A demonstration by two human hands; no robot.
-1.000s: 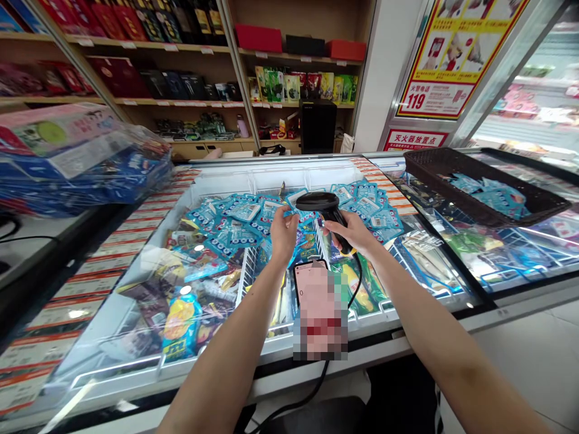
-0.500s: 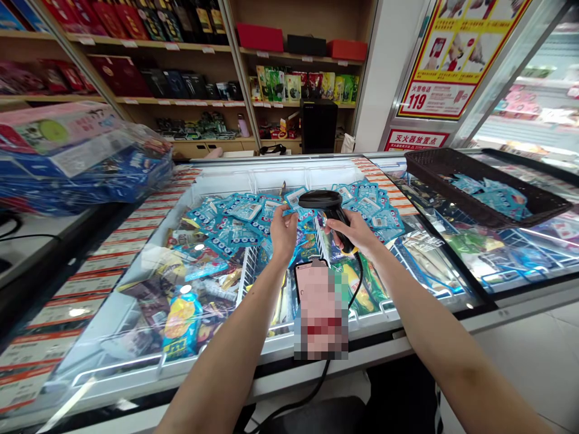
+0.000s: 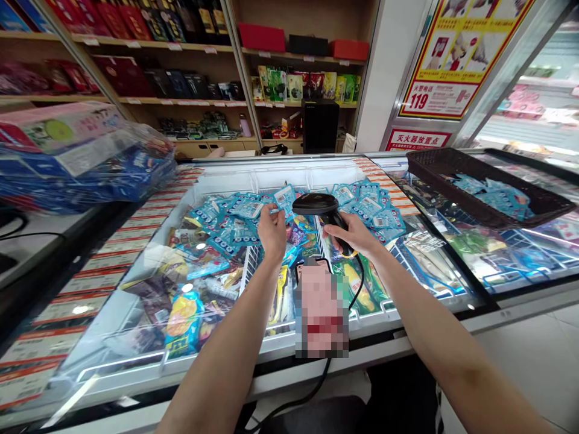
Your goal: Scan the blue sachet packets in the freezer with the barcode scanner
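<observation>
My right hand (image 3: pixel 350 234) is wrapped around the grip of a black handheld barcode scanner (image 3: pixel 315 204), whose head points left over the glass. My left hand (image 3: pixel 272 234) is pinched at the edge of a small blue packet (image 3: pixel 284 196) with a white barcode label. That packet lies just left of the scanner head. Many similar blue packets (image 3: pixel 235 236) are spread on the freezer's glass top on both sides of my hands. Below the scanner is a phone (image 3: pixel 314 307), its screen mostly blurred out.
A dark woven basket (image 3: pixel 434 187) with more blue packets stands at the right. Plastic-wrapped boxes (image 3: pixel 67 157) are stacked at the left. Frozen goods show under the glass, beside rows of price tags (image 3: pixel 97 265). The scanner's black cable (image 3: pixel 360 283) runs down past the phone.
My left hand has moved a little left, and the barcoded packet has shifted left with it. The scanner in my right hand has also shifted slightly left.
</observation>
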